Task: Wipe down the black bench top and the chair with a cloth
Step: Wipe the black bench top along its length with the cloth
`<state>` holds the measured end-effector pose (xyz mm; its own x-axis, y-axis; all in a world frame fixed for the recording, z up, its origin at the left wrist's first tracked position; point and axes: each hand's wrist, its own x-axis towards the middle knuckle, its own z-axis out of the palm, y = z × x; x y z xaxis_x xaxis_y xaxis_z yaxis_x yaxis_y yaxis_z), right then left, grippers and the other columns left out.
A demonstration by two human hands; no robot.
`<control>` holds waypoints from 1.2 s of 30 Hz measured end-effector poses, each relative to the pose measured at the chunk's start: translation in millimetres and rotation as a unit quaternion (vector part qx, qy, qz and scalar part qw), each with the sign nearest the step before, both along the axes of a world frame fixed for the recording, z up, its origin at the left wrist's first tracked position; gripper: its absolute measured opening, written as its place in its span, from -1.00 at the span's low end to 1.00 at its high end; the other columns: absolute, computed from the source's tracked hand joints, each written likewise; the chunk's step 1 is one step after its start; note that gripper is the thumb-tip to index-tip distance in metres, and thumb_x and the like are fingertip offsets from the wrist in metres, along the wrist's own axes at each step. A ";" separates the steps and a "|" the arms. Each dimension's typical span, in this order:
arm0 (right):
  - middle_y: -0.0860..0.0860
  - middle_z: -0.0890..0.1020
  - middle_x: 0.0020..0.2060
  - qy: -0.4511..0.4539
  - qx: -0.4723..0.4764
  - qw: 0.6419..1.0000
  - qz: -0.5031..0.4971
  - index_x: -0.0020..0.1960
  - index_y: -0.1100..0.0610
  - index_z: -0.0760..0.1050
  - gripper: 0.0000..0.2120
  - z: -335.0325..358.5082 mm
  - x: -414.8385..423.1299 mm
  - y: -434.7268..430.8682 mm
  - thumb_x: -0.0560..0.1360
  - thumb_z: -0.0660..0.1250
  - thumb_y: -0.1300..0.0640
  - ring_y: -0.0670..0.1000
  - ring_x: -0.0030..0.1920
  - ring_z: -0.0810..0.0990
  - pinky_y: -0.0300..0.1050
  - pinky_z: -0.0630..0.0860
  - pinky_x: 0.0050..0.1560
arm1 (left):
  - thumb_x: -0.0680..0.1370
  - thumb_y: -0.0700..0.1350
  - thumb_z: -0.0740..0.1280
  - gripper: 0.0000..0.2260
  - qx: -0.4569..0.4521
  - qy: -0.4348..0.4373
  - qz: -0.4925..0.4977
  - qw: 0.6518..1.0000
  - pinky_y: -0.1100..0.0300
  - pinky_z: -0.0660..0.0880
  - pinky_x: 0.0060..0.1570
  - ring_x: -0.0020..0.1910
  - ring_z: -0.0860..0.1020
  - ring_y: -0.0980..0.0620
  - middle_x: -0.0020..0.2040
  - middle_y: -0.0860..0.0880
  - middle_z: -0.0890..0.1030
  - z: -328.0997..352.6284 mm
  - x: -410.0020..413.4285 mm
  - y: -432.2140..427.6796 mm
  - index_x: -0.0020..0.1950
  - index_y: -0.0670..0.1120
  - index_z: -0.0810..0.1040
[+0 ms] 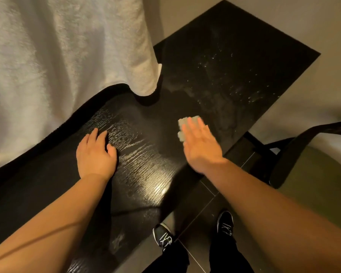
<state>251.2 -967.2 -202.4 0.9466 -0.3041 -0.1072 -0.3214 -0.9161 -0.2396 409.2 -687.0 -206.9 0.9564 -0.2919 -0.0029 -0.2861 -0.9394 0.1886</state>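
The black bench top (pixel 234 62) runs from the lower left to the upper right, with wet streaks and droplets on its surface. My right hand (pixel 200 146) lies flat with straight fingers on a small pale folded cloth (pixel 182 123), pressing it onto the bench near the middle. My left hand (pixel 96 152) rests palm down on the bench to the left, fingers spread, holding nothing. Part of a dark chair (pixel 295 152) shows at the right edge, beside the bench.
A white towel-like cover (pixel 57 56) hangs over the upper left, its corner reaching down over the bench. A dark curved edge (pixel 71 119) runs below it. My two black shoes (pixel 163 236) stand on dark floor tiles beside the bench.
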 end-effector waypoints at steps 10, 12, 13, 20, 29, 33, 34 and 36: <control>-0.01 0.01 0.69 0.029 0.007 0.982 0.188 0.70 0.04 0.03 -0.41 -0.9 -11.6 -49.7 0.71 0.10 0.01 0.09 0.68 -0.12 0.08 -0.03 0.66 | 0.66 0.06 0.30 -0.48 -0.046 0.070 -0.003 0.996 -0.28 0.02 0.62 0.67 0.12 -0.26 0.68 -0.18 0.24 6.4 -87.9 -91.2 0.61 -0.03 0.40; 0.04 0.07 0.68 0.026 -0.016 0.989 0.142 0.69 0.07 0.05 -0.41 -2.1 -0.6 -76.9 0.70 0.09 0.02 0.15 0.68 -0.04 0.15 0.08 0.64 | 0.67 0.13 0.25 -0.46 -0.035 0.081 -0.012 0.996 -0.28 -0.03 0.63 0.69 0.05 -0.25 0.71 -0.13 0.17 2.5 -100.4 -114.7 0.65 0.04 0.34; 0.06 0.08 0.68 0.031 -0.021 0.993 0.114 0.69 0.07 0.05 -0.42 -1.2 5.4 -87.3 0.70 0.08 0.02 0.18 0.67 -0.03 0.18 0.10 0.63 | 0.68 0.16 0.21 -0.44 -0.023 0.086 -0.011 0.996 -0.28 -0.07 0.64 0.70 0.00 -0.24 0.72 -0.09 0.12 0.3 -103.6 -123.3 0.67 0.07 0.28; 0.05 -0.02 0.68 0.017 -0.011 0.990 0.136 0.70 0.05 -0.08 -0.35 -0.2 -7.2 -47.9 0.69 0.08 0.00 0.20 0.67 -0.11 0.11 -0.11 0.62 | 0.68 0.26 -0.01 -0.40 0.033 0.075 0.020 0.996 -0.28 -0.15 0.64 0.71 -0.12 -0.20 0.75 -0.01 -0.02 -5.1 -111.2 -142.8 0.72 0.15 0.05; 0.03 0.00 0.69 0.039 -0.046 0.989 0.138 0.71 0.05 -0.03 -0.41 -7.4 -9.9 -165.1 0.71 0.00 -0.01 0.13 0.68 -0.10 0.15 0.06 0.64 | 0.66 0.28 -0.03 -0.39 0.044 0.072 0.025 0.996 -0.27 -0.11 0.65 0.71 -0.09 -0.19 0.74 0.01 0.02 -1.9 -110.3 -146.1 0.71 0.17 0.08; 0.05 -0.02 0.69 0.041 -0.032 0.997 0.061 0.70 0.07 -0.05 -0.40 -4.0 -3.7 -165.3 0.71 -0.03 -0.04 0.16 0.68 -0.12 0.13 -0.05 0.66 | 0.65 0.29 -0.03 -0.39 0.047 0.066 0.030 0.996 -0.27 -0.08 0.65 0.71 -0.06 -0.19 0.74 0.00 0.06 -4.0 -109.7 -146.0 0.71 0.17 0.12; 0.04 -0.03 0.69 0.034 -0.022 0.997 0.068 0.70 0.07 -0.06 -0.40 -5.0 -7.6 -155.6 0.70 -0.04 -0.04 0.17 0.68 -0.13 0.14 -0.05 0.66 | 0.65 0.29 -0.04 -0.39 0.048 0.064 0.030 0.996 -0.27 -0.07 0.65 0.71 -0.05 -0.19 0.74 0.00 0.07 -4.5 -109.6 -146.0 0.70 0.17 0.12; 0.03 0.02 0.69 0.006 0.001 0.990 0.139 0.70 0.07 -0.03 -0.38 -6.6 -22.0 -136.2 0.68 -0.01 -0.03 0.16 0.68 -0.10 0.17 0.00 0.65 | 0.65 0.29 -0.03 -0.39 0.047 0.058 0.030 0.997 -0.27 -0.06 0.65 0.71 -0.03 -0.19 0.73 0.00 0.09 -5.4 -109.5 -145.7 0.70 0.16 0.14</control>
